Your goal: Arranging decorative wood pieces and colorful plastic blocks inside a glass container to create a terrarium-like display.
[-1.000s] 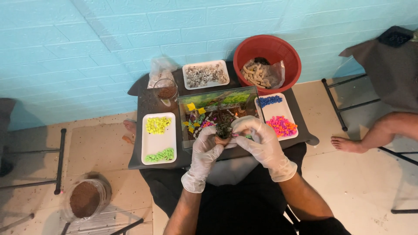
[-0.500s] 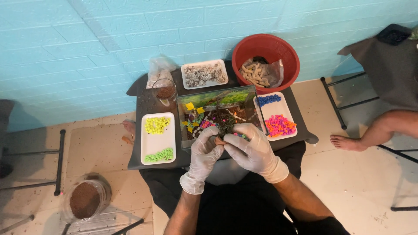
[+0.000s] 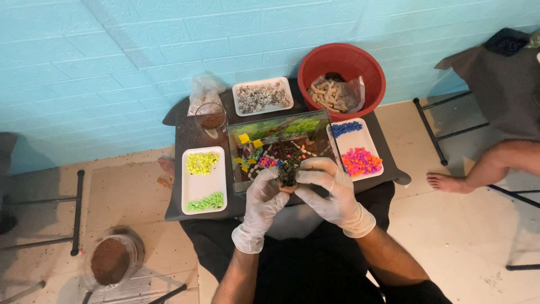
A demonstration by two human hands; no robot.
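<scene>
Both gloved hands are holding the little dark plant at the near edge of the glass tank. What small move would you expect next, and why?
Probably easing the small plant forward and down into the glass tank. The left hand and right hand pinch it between them at the tank's near wall, above the dark substrate dotted with coloured pebbles, so it appears not yet set in place.

A home craft corner (turquoise brick wall (image 3: 112, 50), tiled floor (image 3: 467, 242)).
</scene>
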